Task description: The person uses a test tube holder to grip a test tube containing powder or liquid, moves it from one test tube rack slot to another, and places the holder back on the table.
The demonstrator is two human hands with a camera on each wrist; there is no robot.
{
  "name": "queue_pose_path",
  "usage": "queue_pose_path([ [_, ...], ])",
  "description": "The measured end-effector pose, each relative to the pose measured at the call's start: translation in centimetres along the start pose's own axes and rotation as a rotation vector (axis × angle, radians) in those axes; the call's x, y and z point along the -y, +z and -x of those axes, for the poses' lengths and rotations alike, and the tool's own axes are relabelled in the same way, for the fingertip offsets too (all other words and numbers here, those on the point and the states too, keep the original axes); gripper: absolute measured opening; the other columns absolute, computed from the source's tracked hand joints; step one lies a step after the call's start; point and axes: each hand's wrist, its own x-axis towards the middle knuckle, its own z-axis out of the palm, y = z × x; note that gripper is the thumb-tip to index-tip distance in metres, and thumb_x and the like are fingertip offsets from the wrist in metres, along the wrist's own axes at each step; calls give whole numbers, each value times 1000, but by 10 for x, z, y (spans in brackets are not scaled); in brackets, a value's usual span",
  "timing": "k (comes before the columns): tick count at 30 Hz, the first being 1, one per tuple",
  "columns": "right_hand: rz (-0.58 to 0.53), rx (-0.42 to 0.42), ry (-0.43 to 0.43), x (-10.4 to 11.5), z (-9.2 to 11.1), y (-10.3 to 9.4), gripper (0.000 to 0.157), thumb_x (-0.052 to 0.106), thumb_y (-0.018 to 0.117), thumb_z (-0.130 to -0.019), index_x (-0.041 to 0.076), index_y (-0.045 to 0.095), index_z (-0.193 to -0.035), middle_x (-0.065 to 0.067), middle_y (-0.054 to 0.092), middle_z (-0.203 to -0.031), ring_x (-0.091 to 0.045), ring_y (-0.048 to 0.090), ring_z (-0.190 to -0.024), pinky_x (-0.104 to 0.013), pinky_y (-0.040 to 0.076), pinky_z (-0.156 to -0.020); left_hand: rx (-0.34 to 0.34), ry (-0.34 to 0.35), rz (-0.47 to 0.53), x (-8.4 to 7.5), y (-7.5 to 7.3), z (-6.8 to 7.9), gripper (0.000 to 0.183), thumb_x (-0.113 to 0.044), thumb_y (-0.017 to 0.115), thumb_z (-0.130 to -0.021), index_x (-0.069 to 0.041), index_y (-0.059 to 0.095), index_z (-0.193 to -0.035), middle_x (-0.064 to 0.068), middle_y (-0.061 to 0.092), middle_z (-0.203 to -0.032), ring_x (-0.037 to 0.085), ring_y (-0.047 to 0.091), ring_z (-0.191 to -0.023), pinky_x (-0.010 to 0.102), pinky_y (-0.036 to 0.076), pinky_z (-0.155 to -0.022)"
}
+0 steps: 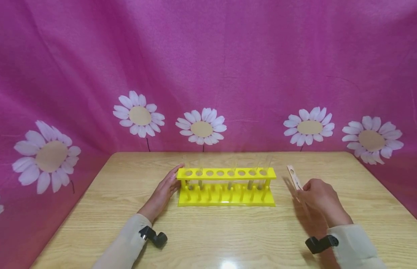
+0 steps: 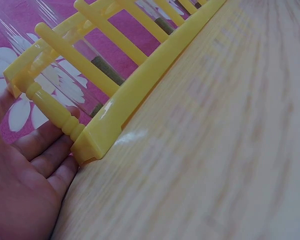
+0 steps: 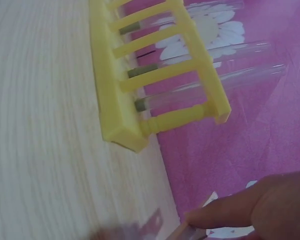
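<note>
A yellow test tube rack (image 1: pixel 225 203) stands upright on the table. Several clear test tubes (image 3: pixel 252 77) sit in its holes, each with dark grey-green matter at the bottom. At the rack's left end, my left hand (image 1: pixel 161 196) rests with its fingers nearly straight; the left wrist view shows fingertips against the end post (image 2: pixel 52 107) and the base. To the right of the rack, my right hand (image 1: pixel 321 196) pinches a wooden test tube holder (image 1: pixel 293 175) between thumb and fingers. The holder's holed end points away from me, apart from the rack.
The wood-grain table (image 1: pixel 208 231) reaches back to a magenta cloth (image 1: pixel 249 74) printed with white daisies. Each wrist wears a black camera mount (image 1: pixel 322 243) over a light sleeve (image 1: pixel 354 243). Unused holes and upright pegs (image 1: pixel 220 193) line the rack.
</note>
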Motion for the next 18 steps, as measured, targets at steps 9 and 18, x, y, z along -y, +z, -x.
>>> queue_pose_path([
  [9,-23,84,51,-3,5,5,26,20,65,-87,-5,63,-93,-12,60,-80,-25,53,-70,-32,47,-57,6,-9,5,1,-1,0,55,-50,34,-102,-29,28,-152,1,18,-159,34,27,-142,50,17,-117],
  [18,56,81,20,-2,5,9,27,22,68,-84,-4,64,-90,-10,60,-78,-25,52,-70,-31,43,-57,8,-1,17,1,-1,0,56,-52,35,-101,-28,28,-152,1,19,-159,34,28,-141,50,18,-117],
])
